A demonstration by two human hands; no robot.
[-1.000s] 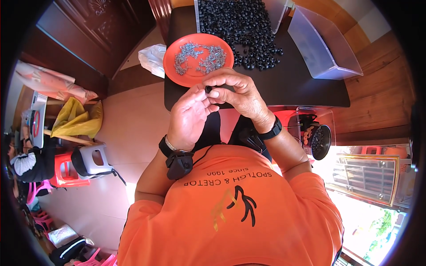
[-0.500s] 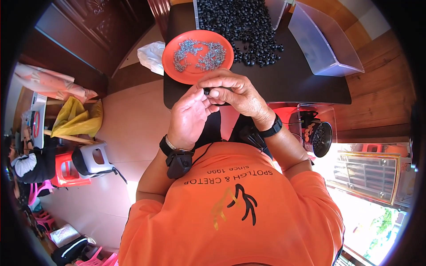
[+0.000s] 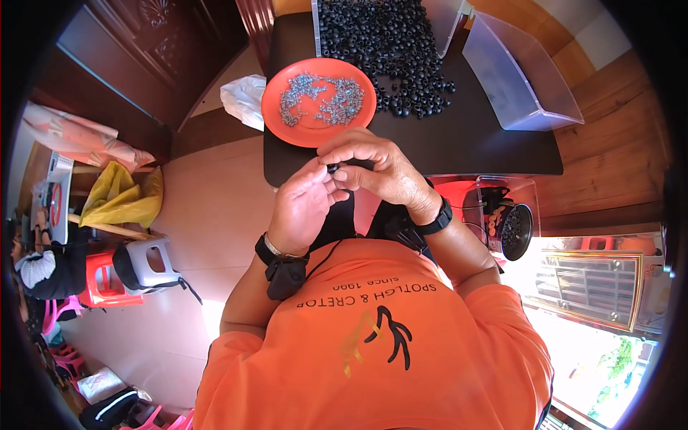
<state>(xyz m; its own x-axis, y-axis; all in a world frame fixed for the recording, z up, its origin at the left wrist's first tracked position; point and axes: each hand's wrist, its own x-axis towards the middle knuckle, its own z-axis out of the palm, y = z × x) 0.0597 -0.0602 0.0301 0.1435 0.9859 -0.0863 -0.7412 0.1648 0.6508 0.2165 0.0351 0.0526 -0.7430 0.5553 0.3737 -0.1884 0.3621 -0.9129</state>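
Just in front of my body, beyond the shirt, my left hand [image 3: 292, 208] and my right hand [image 3: 387, 172] meet at the fingertips. Pinched between them is a small black round piece [image 3: 332, 168], mostly covered by the fingers. Beyond my hands, at the table's near left, an orange-red plate [image 3: 272, 126] carries many tiny silvery metal bits [image 3: 342, 100], too small to name. To the plate's right and behind it spreads a heap of small black round pieces [image 3: 401, 64], hollow-looking and shiny, spilling from a clear bin [image 3: 451, 29] that lies open towards me.
Another translucent bin [image 3: 519, 79] rests on the right of the dark table [image 3: 480, 154]. Beneath that edge hang a clear box and a round black pan [image 3: 517, 233]. A white bag [image 3: 244, 100] lies left of the plate. Stools [image 3: 150, 261] and another person [image 3: 43, 269] are far left.
The table and its things sit slightly lower in the picture, as do my hands. My fingers still pinch the black piece, with only slight shifting.
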